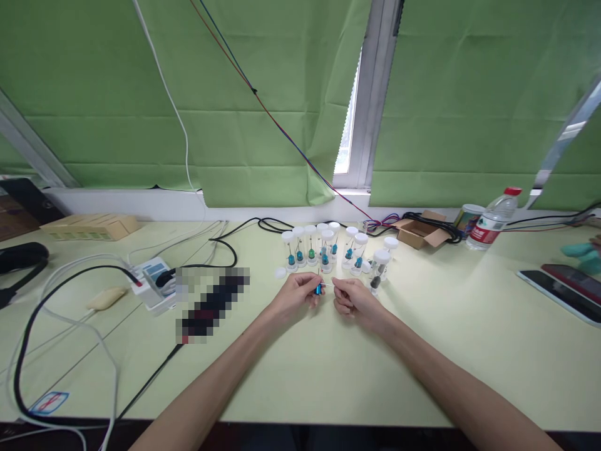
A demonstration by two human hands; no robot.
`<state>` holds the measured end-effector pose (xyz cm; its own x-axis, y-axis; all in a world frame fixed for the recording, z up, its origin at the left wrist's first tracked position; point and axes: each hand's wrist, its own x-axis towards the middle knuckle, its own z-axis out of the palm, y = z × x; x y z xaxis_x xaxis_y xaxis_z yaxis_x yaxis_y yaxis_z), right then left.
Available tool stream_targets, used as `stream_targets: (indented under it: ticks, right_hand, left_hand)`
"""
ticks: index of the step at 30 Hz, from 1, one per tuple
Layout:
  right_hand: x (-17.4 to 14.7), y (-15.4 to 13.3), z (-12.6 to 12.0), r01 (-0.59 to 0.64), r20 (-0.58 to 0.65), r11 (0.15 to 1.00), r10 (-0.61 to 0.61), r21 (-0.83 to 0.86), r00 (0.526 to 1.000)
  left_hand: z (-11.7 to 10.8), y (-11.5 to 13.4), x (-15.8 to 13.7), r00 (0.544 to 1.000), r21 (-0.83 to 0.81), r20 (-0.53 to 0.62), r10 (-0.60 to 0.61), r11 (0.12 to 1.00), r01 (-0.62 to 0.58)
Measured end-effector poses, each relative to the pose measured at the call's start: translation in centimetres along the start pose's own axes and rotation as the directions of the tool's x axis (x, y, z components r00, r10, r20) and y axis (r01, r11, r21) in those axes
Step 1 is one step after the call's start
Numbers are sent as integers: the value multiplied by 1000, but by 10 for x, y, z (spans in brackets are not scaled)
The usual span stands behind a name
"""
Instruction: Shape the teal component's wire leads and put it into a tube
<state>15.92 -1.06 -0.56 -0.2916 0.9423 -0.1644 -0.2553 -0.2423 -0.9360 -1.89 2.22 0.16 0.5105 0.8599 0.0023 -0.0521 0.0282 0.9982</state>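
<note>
Between the thumb and fingers of my left hand (300,290) is a small shiny blue cylinder (318,289), with a thin stem rising from its top. My right hand (350,296) is closed just to the right, its thumb and forefinger pinching a thin whitish strand (328,285) that reaches across to the blue cylinder. How the strand meets the cylinder is too small to tell. Right behind both hands stand several clear vials (310,245) with white caps, holding blue or green pieces on thin stems. One vial (377,272) near my right hand has a dark piece inside.
A loose white cap (280,273) lies left of the vials. Further right are an open cardboard box (417,233), a water bottle (493,220) and phones (561,295). On the left, cables surround a white power strip (153,291). The table's front edge (282,423) runs below my forearms.
</note>
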Motion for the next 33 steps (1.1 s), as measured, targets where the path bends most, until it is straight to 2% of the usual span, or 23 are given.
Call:
stream_targets:
  ticks: [4,8,10,12,15,20,24,27,29,31,33]
  right_hand:
    - [5,4,-2,141,-19,974,-146,-176,989]
    - [5,4,-3,229,-11,854,-265,-467,964]
    - [3,4,-3,285,-1,741,-360,-608,933]
    - [2,4,-3,347,28,606,-472,-716,881]
    - [1,5,-6,416,115,422,-577,-805,808]
    - [1,5,-11,461,311,93,-620,-882,721]
    - [0,2,-11,442,380,-53,-607,-896,698]
    - [-2,-2,-10,424,407,-114,-581,-898,705]
    - [-3,-3,-9,416,402,-112,-566,-903,720]
    - [-3,-3,-9,416,375,-61,-562,-908,737]
    - [-3,-1,-10,432,339,30,-571,-901,747]
  left_hand:
    - [1,3,-1,999,-23,-18,-38,999,38]
    - [4,9,-2,995,-23,-57,-79,997,77]
    - [6,13,-3,993,-8,-75,-96,995,96]
    - [7,16,-4,989,-6,-91,-119,993,119]
    - [6,17,-5,982,-38,-97,-164,986,161]
    - [2,13,-3,970,-112,-68,-235,968,227]
    - [0,13,0,953,-189,-57,-296,941,281]
    - [-1,14,2,937,-243,-50,-345,914,324]
    - [-1,15,2,929,-276,-45,-367,899,341]
    - [-1,14,3,927,-294,-45,-373,892,345]
    - [-2,14,3,930,-287,-55,-363,898,333]
